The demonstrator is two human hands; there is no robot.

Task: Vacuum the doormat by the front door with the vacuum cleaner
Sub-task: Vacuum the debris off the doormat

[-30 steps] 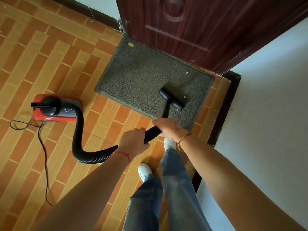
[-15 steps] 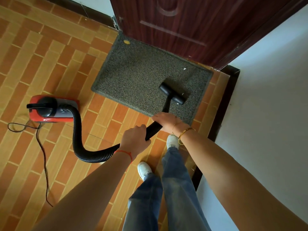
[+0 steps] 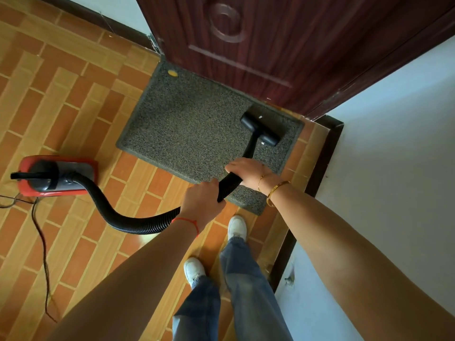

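Note:
A grey speckled doormat [image 3: 192, 124] lies on the tiled floor against a dark red door [image 3: 283, 40]. The black vacuum nozzle [image 3: 261, 129] rests on the mat's far right part, close to the door. My right hand [image 3: 248, 172] grips the black tube just behind the nozzle. My left hand [image 3: 202, 201] grips the ribbed black hose [image 3: 133, 221] lower down. The hose curves left to the red and black vacuum cleaner body [image 3: 54, 175] on the floor. A small yellow speck [image 3: 172, 73] lies on the mat's far left corner.
A white wall [image 3: 394, 168] with a dark skirting board [image 3: 322, 153] runs along the right. The power cord [image 3: 41, 242] trails over the orange tiles at the left. My two feet in white shoes [image 3: 236, 227] stand just in front of the mat.
The nozzle has slid farther across the mat toward the door and right edge. Both hands moved forward with the hose. The vacuum body has stayed in place.

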